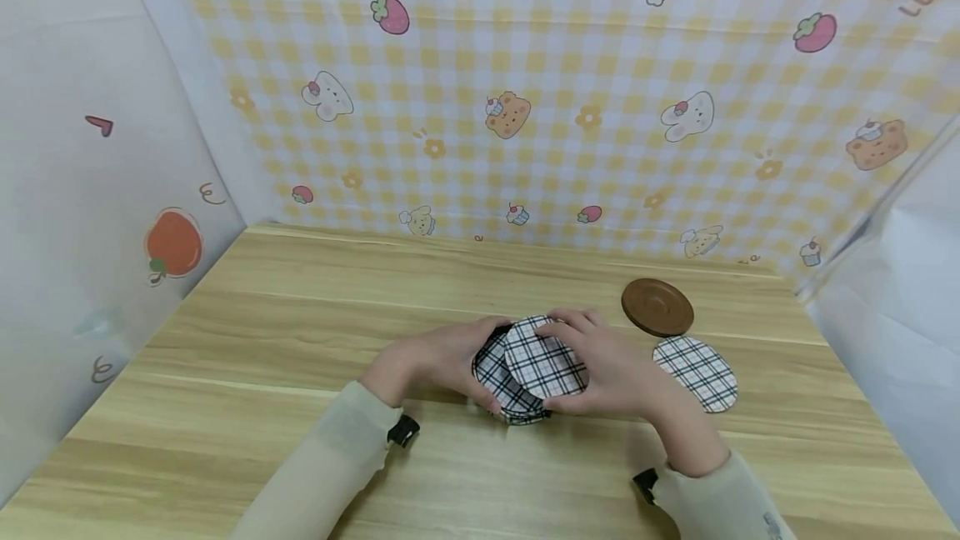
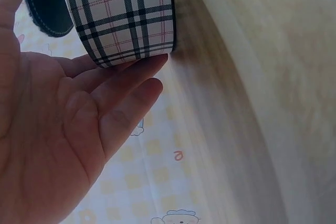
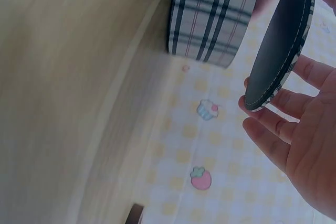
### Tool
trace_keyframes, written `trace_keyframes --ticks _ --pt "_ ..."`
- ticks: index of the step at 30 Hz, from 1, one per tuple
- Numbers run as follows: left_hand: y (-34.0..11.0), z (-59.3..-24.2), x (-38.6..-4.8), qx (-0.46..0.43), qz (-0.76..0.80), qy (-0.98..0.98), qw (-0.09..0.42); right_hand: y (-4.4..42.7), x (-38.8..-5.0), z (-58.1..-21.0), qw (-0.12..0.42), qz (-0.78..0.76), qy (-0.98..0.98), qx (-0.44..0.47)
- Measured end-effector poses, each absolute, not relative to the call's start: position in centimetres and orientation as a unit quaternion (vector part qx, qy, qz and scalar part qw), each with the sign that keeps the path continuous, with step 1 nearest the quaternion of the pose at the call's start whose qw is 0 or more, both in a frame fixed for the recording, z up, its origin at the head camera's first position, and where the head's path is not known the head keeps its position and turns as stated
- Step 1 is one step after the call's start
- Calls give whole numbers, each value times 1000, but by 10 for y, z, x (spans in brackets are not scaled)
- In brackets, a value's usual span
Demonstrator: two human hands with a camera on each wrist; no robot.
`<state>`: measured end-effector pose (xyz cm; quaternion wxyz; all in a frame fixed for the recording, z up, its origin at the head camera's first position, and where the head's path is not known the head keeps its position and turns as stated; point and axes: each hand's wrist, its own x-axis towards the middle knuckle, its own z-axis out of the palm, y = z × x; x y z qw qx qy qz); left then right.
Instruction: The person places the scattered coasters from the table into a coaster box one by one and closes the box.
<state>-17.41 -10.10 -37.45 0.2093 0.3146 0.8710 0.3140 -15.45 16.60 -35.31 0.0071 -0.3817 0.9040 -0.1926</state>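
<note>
In the head view my left hand grips a round plaid coaster holder around its sides, thumb near and fingers on the far side. Its black, white and red checked wall fills the top of the left wrist view. My right hand pinches a round plaid coaster by its edge, tilted over the holder's right part. The coaster's dark stitched underside faces the holder in the right wrist view. Plaid also shows inside the holder, partly hidden by the coaster.
To the right on the wooden table lies another plaid coaster, with a brown round disc just behind it. A yellow-checked cloth stands along the table's back edge. White sheets flank both sides.
</note>
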Motion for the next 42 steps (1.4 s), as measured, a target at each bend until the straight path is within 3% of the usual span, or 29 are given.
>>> trace_keyframes --ticks 23,42 --pt "-104 -379 -180 325 329 859 220 136 -156 -362 49 -169 898 -404" --pt "-105 -378 -178 318 317 867 216 132 -156 -363 42 -142 902 -405"
